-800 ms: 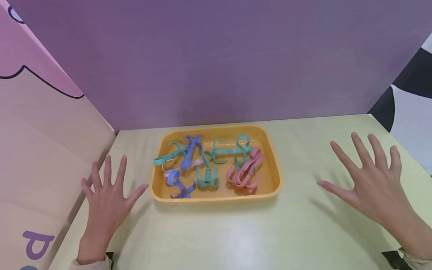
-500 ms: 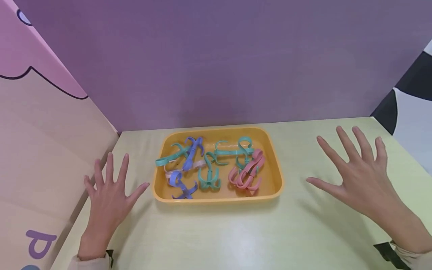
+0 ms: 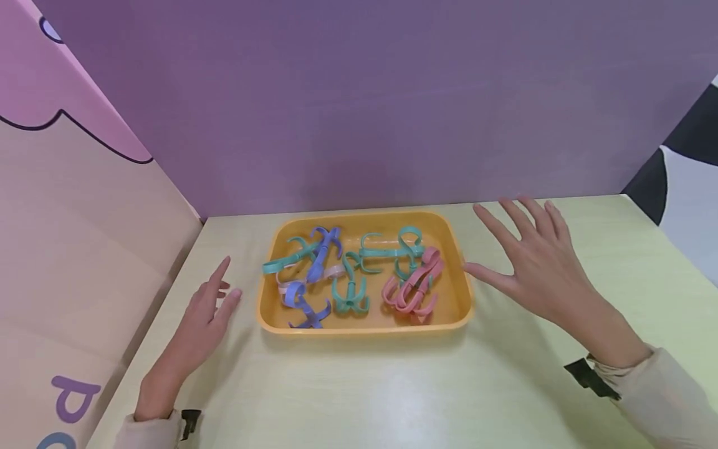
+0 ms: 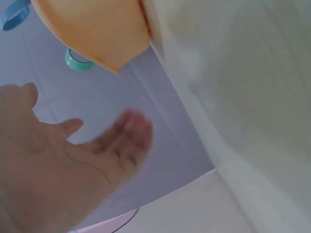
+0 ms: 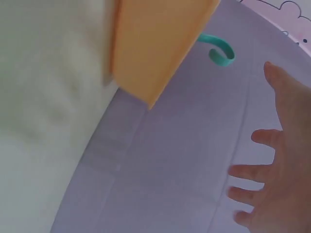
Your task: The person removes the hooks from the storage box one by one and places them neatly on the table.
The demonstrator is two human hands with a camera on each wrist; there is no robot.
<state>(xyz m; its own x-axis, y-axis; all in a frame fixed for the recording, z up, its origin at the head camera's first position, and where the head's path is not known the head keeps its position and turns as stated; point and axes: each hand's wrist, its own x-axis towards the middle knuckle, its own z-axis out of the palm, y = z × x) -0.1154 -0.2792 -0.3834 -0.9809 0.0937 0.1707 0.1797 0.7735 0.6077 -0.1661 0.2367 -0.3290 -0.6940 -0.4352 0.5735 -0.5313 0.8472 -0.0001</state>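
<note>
A shallow yellow tray (image 3: 364, 332) sits on the table, holding several plastic claw hooks. Pink hooks (image 3: 414, 284) overlap at its right, green ones (image 3: 350, 298) lie in the middle and at the back, and blue-violet ones (image 3: 321, 254) are at the left beside a pale pink hook (image 3: 335, 271). To the left of the tray, my left hand (image 3: 193, 327) is held over the table, empty, its fingers loosely bent. My right hand (image 3: 541, 271) hovers with spread fingers at the tray's right side, thumb tip near the rim. In the right wrist view a green hook's curl (image 5: 223, 53) sticks above the tray wall (image 5: 153, 48).
A purple panel (image 3: 381, 112) stands along the table's back edge. On the left rises a cream panel (image 3: 84, 249) with printed letters; a black-and-white panel (image 3: 692, 181) is at the right. Pale table surface (image 3: 359, 399) extends in front of the tray.
My right hand has moved left, from well right of the tray to its rim. My left hand has turned and its spread fingers have bent. The tray and hooks stay in place.
</note>
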